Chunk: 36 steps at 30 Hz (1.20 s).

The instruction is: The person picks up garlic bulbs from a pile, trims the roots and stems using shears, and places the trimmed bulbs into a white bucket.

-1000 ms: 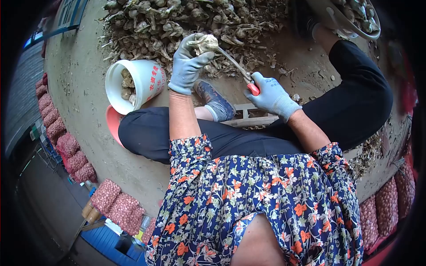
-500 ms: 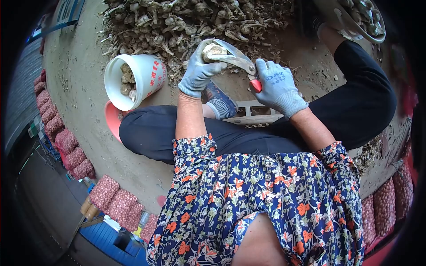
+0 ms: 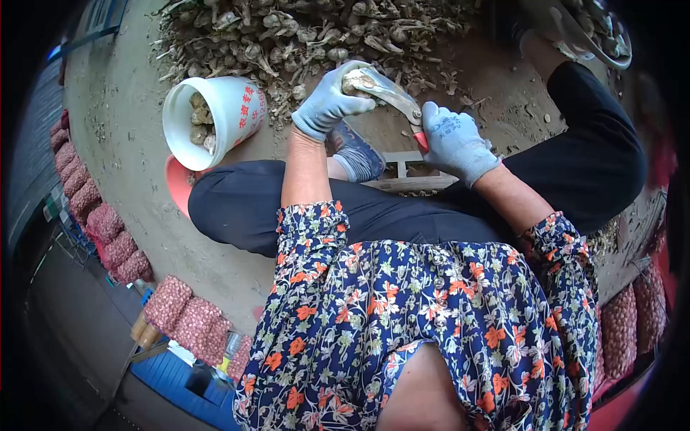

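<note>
The left hand's gloved fingers (image 3: 343,100) are clamped round a garlic bulb (image 3: 357,82), thumb on the near side, the bulb peeking out at the top of the fist. The left hand (image 3: 327,104) is raised in front of the body, palm turned right, its bare forearm running straight down to a floral sleeve (image 3: 310,233).

The right hand's fingers (image 3: 440,122) are curled shut on the red grip of the shears (image 3: 392,93) — the pale blades slant up and left from the fist and their tips meet the bulb. Whether the blades are closed I cannot tell. The right hand (image 3: 453,140) sits lower and to the right of the left one, wrist bent, forearm angling down to the other sleeve.

Below the hands lie a shoe (image 3: 357,154), a wooden stool (image 3: 402,176) and crossed legs in black trousers (image 3: 244,208). Left of them a white bucket (image 3: 233,108) lies tilted on the ground, trimmed bulbs inside. Beyond the hands a garlic pile (image 3: 287,32) spreads over the ground — stalks and roots on. Red mesh sacks (image 3: 108,230) line the left edge.
</note>
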Available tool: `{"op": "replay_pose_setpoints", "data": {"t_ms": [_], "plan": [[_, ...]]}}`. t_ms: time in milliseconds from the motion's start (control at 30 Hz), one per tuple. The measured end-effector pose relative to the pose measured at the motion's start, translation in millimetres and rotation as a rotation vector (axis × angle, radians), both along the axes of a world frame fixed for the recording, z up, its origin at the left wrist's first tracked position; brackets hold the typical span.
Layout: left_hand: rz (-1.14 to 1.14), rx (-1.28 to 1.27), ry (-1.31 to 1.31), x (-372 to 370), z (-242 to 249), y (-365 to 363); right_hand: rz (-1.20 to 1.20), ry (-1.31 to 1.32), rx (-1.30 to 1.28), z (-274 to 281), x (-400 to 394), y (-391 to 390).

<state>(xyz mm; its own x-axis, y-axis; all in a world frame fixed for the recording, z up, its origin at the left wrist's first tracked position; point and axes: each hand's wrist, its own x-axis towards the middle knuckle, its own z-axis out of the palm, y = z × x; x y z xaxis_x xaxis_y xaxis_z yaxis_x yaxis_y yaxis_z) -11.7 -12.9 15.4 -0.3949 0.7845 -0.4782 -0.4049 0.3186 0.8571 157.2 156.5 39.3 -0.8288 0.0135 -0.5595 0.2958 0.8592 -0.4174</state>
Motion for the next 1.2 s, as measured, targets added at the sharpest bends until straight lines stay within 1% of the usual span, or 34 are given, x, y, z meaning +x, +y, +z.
{"op": "replay_pose_setpoints", "data": {"t_ms": [33, 67, 100, 167, 233, 300, 367, 433, 467, 500, 567, 600, 633, 700, 733, 767, 800, 833, 867, 900, 933, 967, 1000, 1033, 1067, 1100, 1167, 1200], "plan": [[-0.025, -0.026, 0.010, -2, 0, -2, -0.002, -0.001, -0.011, -1, -1, -1], [-0.045, -0.022, 0.076, -1, 0, -3, 0.002, 0.034, -0.010, -1, 0, -2], [-0.012, 0.010, 0.054, 1, -1, -4, 0.023, 0.053, -0.015, -2, 1, -3], [-0.032, 0.044, 0.129, 2, -10, -6, -0.012, 0.023, -0.080, -7, 4, -7], [-0.009, 0.056, 0.118, 3, -12, -11, -0.025, 0.021, -0.097, -13, 7, -14], [-0.068, -0.009, 0.003, 3, -11, -14, -0.043, -0.012, -0.138, -13, 10, -18], [-0.095, -0.028, -0.032, 1, -8, -22, -0.045, -0.017, -0.146, -11, 8, -26], [0.035, 0.030, -0.114, 5, -9, -26, -0.048, -0.018, -0.170, -8, 5, -28], [0.047, 0.061, -0.112, 5, -12, -27, -0.017, -0.023, -0.153, -7, 3, -26], [0.023, 0.054, -0.109, 3, -13, -30, 0.021, 0.001, -0.132, -3, 2, -26], [-0.019, 0.253, -0.211, 4, -3, -37, -0.015, -0.007, -0.144, -10, 3, -24], [-0.079, 0.249, -0.148, 2, -1, -36, -0.018, -0.011, -0.140, -11, 2, -20], [-0.080, 0.250, -0.151, 2, -1, -38, -0.026, 0.005, -0.136, -10, 0, -16], [0.090, 0.154, -0.219, 1, 0, -44, -0.032, 0.024, -0.136, -9, 2, -15], [0.151, 0.044, 0.014, -3, 6, -49, -0.102, -0.002, -0.145, -11, 2, -13], [0.220, -0.089, 0.220, -10, 26, -56, -0.174, -0.026, -0.157, -14, 2, -12], [0.429, -0.205, 0.385, -17, 35, -70, -0.259, -0.005, -0.187, -24, 5, -12], [0.715, -0.271, 0.477, -28, 46, -85, -0.262, 0.002, -0.189, -24, 4, -10], [1.054, -0.376, 0.629, -45, 54, -102, -0.327, -0.019, -0.215, -23, 4, -9], [1.219, -0.271, 0.573, -61, 67, -127, -0.392, -0.043, -0.239, -23, 3, -8], [1.358, -0.363, 0.731, -83, 64, -160, -0.407, -0.036, -0.259, -22, 2, -7], [1.364, -0.362, 0.735, -89, 65, -158, -0.402, -0.032, -0.261, -23, -1, -6], [1.283, -1.019, 1.139, -97, 68, -156, -0.407, -0.045, -0.267, -25, -3, -7], [1.056, -1.699, 1.495, -104, 69, -154, -0.411, -0.059, -0.276, -28, -4, -9], [0.993, -1.469, 1.554, -116, 57, -156, -0.402, -0.064, -0.278, -30, -4, -10], [0.924, -1.237, 1.597, -134, 34, -157, -0.389, -0.107, -0.276, -31, -5, -10], [0.850, -0.776, 0.997, -182, -40, -159, -0.356, -0.140, -0.260, -32, -3, -10], [1.064, -0.603, 0.669, -181, -60, -136, -0.352, -0.153, -0.265, -29, -4, -8]]}}
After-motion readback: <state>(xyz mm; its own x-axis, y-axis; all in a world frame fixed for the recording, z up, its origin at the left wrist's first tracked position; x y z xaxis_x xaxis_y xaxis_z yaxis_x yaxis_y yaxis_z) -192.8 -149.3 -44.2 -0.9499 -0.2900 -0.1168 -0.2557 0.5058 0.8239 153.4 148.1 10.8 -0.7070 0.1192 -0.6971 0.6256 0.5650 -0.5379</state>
